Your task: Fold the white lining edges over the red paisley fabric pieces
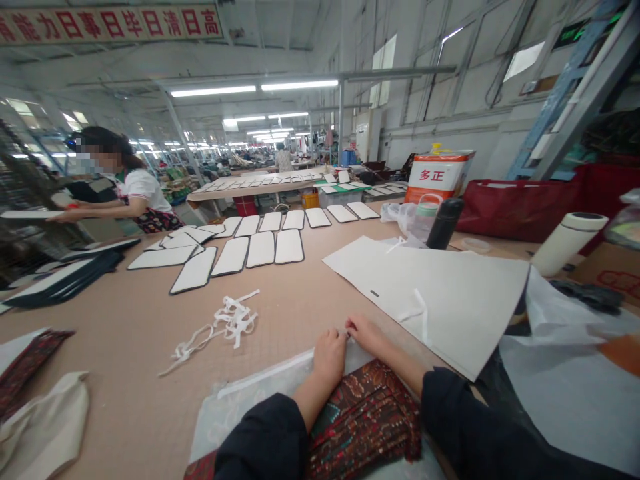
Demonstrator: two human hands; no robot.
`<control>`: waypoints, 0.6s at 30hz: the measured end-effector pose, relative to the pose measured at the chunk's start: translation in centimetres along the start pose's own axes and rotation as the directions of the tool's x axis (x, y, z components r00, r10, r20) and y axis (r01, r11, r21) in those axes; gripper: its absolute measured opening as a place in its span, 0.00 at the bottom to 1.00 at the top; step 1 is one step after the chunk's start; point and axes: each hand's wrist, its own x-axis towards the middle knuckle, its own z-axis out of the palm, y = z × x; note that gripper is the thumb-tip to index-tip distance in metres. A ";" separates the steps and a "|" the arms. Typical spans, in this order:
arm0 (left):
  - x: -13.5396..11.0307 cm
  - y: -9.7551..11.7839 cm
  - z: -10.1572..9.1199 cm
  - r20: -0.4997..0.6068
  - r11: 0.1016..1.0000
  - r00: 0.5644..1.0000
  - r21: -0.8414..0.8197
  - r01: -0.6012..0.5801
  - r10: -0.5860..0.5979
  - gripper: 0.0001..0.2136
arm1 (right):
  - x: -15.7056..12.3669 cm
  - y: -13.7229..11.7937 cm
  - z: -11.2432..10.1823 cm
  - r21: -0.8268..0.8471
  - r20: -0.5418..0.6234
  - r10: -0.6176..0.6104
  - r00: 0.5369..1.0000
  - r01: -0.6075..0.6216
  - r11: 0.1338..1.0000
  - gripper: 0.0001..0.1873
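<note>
At a brown-covered worktable (135, 407) on a workshop floor, a person in dark sleeves (270, 437) brings two bare hands together just beyond a folded stack of dark red patterned fabric (363, 427). The left hand (330, 357) curls its fingers and the right hand (366, 333) pinches close beside it, by the far edge of a cloudy plastic bag (215, 420); what they may be clamped on is too small to tell. The bag spreads around the fabric; whether the fabric lies inside or on top cannot be made out. The plastic looks light, limp and slick, apt to slide, and is probably best pinched along its pale edge strip (270, 373). The fabric appears soft, weightier in its layers and likely to fan apart, better supported from beneath than tugged by one fold. Beyond the fabric to the left lies a tangle of white ties (235, 320); to its right, a large white sheet (450, 287); farther beyond, dark-edged white panels (261, 250).
</note>
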 end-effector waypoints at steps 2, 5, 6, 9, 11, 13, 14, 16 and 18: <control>0.3 -0.5 0.0 0.014 0.986 0.994 -0.126 0.106 -0.105 0.10 | -0.5 -0.1 0.2 0.023 0.013 -0.087 0.996 0.086 0.996 0.10; 0.4 -1.6 -0.3 0.081 0.938 0.975 -0.267 0.222 -0.208 0.09 | -1.1 -0.1 0.4 0.008 0.049 -0.139 0.989 0.139 0.990 0.12; 0.4 -2.0 -0.5 0.104 0.927 0.970 -0.287 0.240 -0.219 0.09 | -1.2 -0.1 0.3 -0.001 0.061 -0.149 0.987 0.150 0.989 0.13; -0.1 -2.8 -1.2 0.127 0.937 0.976 -0.282 0.205 -0.175 0.09 | -1.7 -0.7 -0.3 -0.035 0.104 -0.190 0.976 0.195 0.980 0.14; -0.6 -3.0 -1.5 0.122 0.968 0.987 -0.216 0.130 -0.105 0.10 | -2.1 -1.4 -0.7 -0.070 0.135 -0.236 0.962 0.247 0.966 0.16; -1.1 -2.9 -1.6 0.116 0.994 0.993 -0.106 0.006 0.006 0.11 | -2.7 -2.1 -1.1 -0.128 0.176 -0.285 0.942 0.309 0.942 0.16; -1.3 -2.8 -1.7 0.116 0.997 0.991 -0.049 -0.064 0.069 0.11 | -3.0 -2.5 -1.2 -0.160 0.199 -0.306 0.931 0.339 0.927 0.16; -1.6 -2.6 -1.8 0.127 0.983 0.976 0.032 -0.180 0.175 0.11 | -3.5 -3.0 -1.4 -0.217 0.246 -0.327 0.912 0.381 0.899 0.15; -1.9 -2.9 -2.2 0.156 0.977 0.968 0.056 -0.208 0.197 0.11 | -3.9 -3.4 -1.5 -0.248 0.282 -0.323 0.903 0.394 0.885 0.14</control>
